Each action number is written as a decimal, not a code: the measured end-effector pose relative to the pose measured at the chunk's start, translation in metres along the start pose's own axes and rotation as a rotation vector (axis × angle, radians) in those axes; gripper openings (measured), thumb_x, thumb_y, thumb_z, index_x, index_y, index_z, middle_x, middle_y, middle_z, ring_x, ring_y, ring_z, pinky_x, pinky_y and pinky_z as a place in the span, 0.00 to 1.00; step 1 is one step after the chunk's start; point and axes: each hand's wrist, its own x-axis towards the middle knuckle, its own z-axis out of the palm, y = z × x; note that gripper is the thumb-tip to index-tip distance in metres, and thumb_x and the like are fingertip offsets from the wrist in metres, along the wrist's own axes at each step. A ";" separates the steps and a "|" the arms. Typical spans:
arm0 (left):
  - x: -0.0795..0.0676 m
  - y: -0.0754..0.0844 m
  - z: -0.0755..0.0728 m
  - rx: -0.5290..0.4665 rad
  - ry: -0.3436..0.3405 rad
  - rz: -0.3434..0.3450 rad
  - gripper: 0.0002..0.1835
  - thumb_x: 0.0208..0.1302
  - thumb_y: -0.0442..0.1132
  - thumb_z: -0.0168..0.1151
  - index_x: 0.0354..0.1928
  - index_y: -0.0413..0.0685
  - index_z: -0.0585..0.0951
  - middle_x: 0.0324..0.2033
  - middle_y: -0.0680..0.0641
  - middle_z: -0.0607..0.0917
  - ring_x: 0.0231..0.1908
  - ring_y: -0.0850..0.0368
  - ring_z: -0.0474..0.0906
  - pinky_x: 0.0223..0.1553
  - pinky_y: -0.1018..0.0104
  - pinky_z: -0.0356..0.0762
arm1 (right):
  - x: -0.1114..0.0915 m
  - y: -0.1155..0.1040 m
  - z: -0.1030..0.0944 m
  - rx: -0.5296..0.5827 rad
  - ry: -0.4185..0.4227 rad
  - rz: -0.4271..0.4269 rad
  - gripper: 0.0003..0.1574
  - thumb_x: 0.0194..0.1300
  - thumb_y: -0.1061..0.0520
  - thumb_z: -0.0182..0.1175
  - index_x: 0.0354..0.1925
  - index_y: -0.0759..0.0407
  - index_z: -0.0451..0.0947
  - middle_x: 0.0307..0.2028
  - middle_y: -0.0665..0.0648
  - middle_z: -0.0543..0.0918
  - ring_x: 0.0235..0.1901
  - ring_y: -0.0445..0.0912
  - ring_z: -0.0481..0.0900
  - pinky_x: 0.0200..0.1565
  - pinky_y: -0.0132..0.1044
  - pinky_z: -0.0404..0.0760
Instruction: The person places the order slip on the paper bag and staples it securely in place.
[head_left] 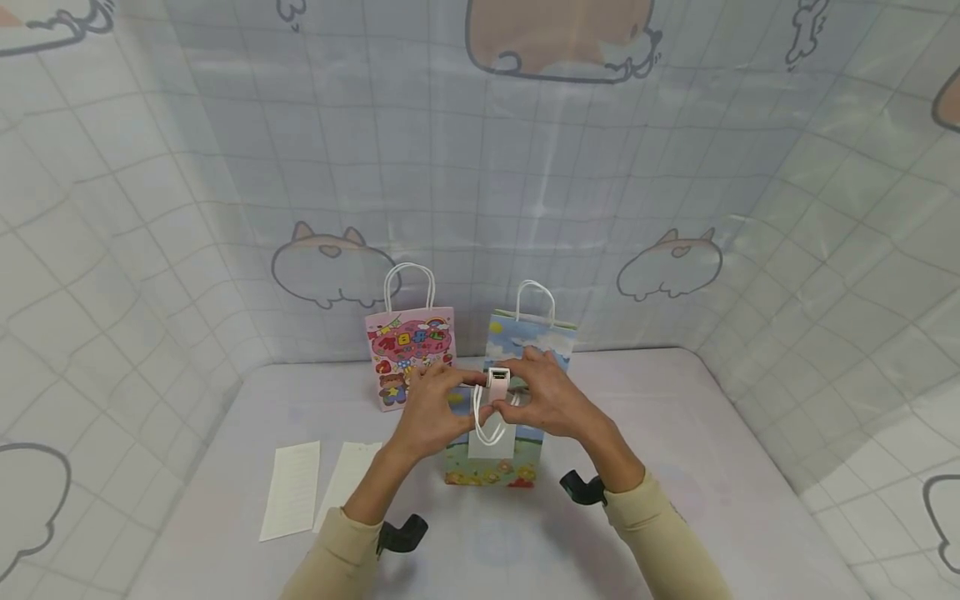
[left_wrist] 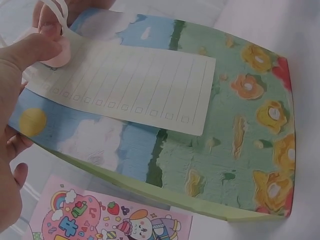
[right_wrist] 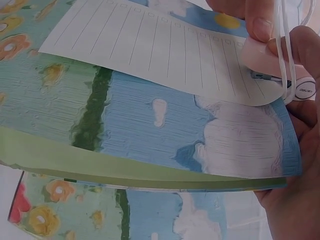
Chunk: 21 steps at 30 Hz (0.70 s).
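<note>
Both hands grip a small pink-and-white stapler (head_left: 498, 385) at the top edge of a paper gift bag (head_left: 461, 462) painted with sky and flowers. My left hand (head_left: 435, 412) has its thumb on the stapler's pink part, some of its fingers behind the bag. From the other side, my right hand (head_left: 551, 396) pinches the stapler too, its thumb beside the left thumb. A lined white slip with checkboxes (left_wrist: 150, 90) lies against the bag's front, its top end at the stapler. White cord handles (right_wrist: 283, 55) hang over the front. The stapler's jaws are partly hidden.
Behind stand a pink cartoon gift bag (head_left: 408, 337) on the left and another sky-painted bag (head_left: 555, 337). Two paper slips, one farther left (head_left: 291, 492) and a second slip (head_left: 348, 471) near the left forearm, lie on the white table (head_left: 637, 533). Patterned curtains surround it.
</note>
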 end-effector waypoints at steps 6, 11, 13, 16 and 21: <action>0.000 0.000 0.000 0.057 0.016 0.034 0.23 0.50 0.55 0.79 0.48 0.56 0.88 0.39 0.55 0.88 0.41 0.59 0.71 0.50 0.47 0.56 | 0.000 0.000 0.000 -0.027 0.024 -0.038 0.33 0.60 0.40 0.68 0.60 0.52 0.80 0.47 0.48 0.84 0.44 0.43 0.72 0.60 0.64 0.65; 0.001 -0.001 -0.001 0.085 0.024 0.078 0.24 0.50 0.55 0.79 0.48 0.56 0.88 0.39 0.55 0.89 0.41 0.58 0.72 0.53 0.44 0.57 | -0.001 0.002 0.001 -0.044 0.043 -0.064 0.32 0.60 0.41 0.68 0.59 0.52 0.81 0.44 0.47 0.83 0.41 0.41 0.69 0.55 0.56 0.67; 0.001 -0.002 -0.001 0.097 0.024 0.093 0.23 0.50 0.55 0.79 0.48 0.56 0.88 0.39 0.55 0.89 0.41 0.57 0.72 0.53 0.44 0.57 | -0.001 0.002 0.002 -0.045 0.045 -0.076 0.32 0.60 0.41 0.68 0.59 0.53 0.81 0.44 0.47 0.83 0.40 0.41 0.69 0.50 0.51 0.67; 0.001 -0.003 -0.001 0.115 0.022 0.105 0.23 0.50 0.56 0.78 0.47 0.57 0.88 0.39 0.55 0.90 0.41 0.57 0.72 0.53 0.43 0.57 | -0.001 0.002 0.002 -0.046 0.047 -0.083 0.32 0.61 0.41 0.68 0.59 0.53 0.81 0.45 0.48 0.84 0.40 0.42 0.69 0.48 0.48 0.66; 0.002 -0.004 -0.001 0.117 0.023 0.113 0.24 0.50 0.56 0.79 0.49 0.56 0.89 0.41 0.54 0.90 0.41 0.58 0.73 0.55 0.41 0.58 | -0.001 0.003 0.003 -0.048 0.045 -0.067 0.32 0.61 0.39 0.67 0.59 0.50 0.81 0.45 0.47 0.84 0.41 0.42 0.70 0.48 0.48 0.66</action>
